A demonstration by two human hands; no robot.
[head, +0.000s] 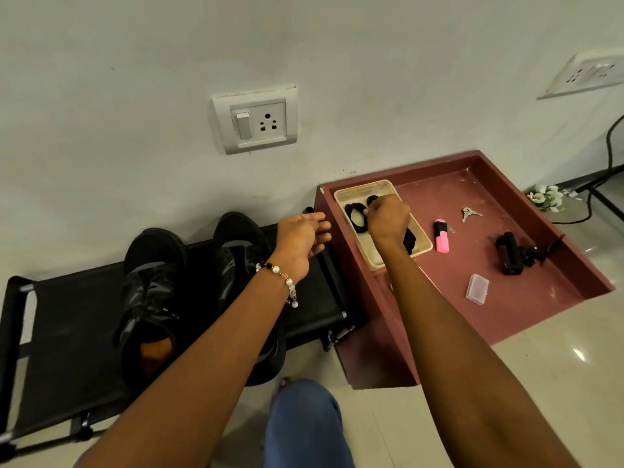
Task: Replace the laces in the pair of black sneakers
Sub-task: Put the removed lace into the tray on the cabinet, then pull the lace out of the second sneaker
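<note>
Right hand (388, 217) fingers pinch black laces (356, 214) in the tray (378, 261) (left hand (304, 236) hovers, relaxed).

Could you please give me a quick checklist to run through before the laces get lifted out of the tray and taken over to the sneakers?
1. Right hand has hold of the black laces: it is curled over them in the beige tray, but the pinch itself is hidden: cannot tell.
2. Left hand free to help: loosely curled, holds nothing: ok.
3. Both black sneakers within reach on the black rack: ok.
4. Old laces already out of the sneakers: cannot tell.
5. Pink highlighter and keys lie outside the tray: ok.
</note>
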